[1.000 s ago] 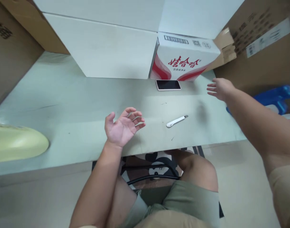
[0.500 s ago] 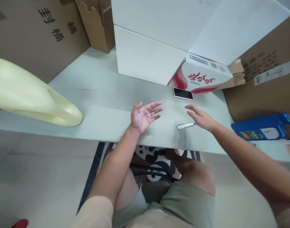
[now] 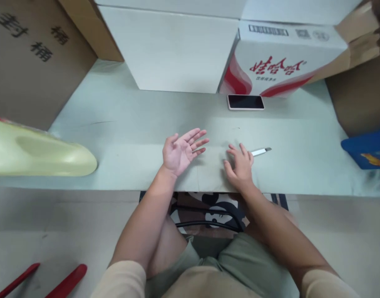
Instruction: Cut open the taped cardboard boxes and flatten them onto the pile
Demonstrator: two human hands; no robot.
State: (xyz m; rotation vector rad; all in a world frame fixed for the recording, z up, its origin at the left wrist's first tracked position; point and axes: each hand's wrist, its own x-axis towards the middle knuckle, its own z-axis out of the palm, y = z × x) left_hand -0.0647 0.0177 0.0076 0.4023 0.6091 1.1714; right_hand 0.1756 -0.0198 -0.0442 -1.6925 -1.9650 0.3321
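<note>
My left hand (image 3: 182,153) is palm up over the pale green tabletop (image 3: 140,124), fingers spread, holding nothing. To its right, my right hand (image 3: 240,165) is palm down with its fingers apart. A small white-handled tool with a dark tip (image 3: 260,152) lies on the table; its near end is hidden behind my right hand, and whether the fingers touch it is unclear. Behind the hands, a phone (image 3: 245,102) with a dark screen lies flat in front of a white and red carton (image 3: 270,62).
Large white boxes (image 3: 177,49) stand at the back. A brown carton (image 3: 28,74) and a pale yellow object (image 3: 47,159) are on the left. At the right edge are a blue container (image 3: 370,151) and another brown carton (image 3: 357,99). Red pieces (image 3: 68,283) show at lower left.
My right hand has moved left and down, now covering the tool's near end while its dark tip shows. My left hand remains palm up. The camera view has shifted.
</note>
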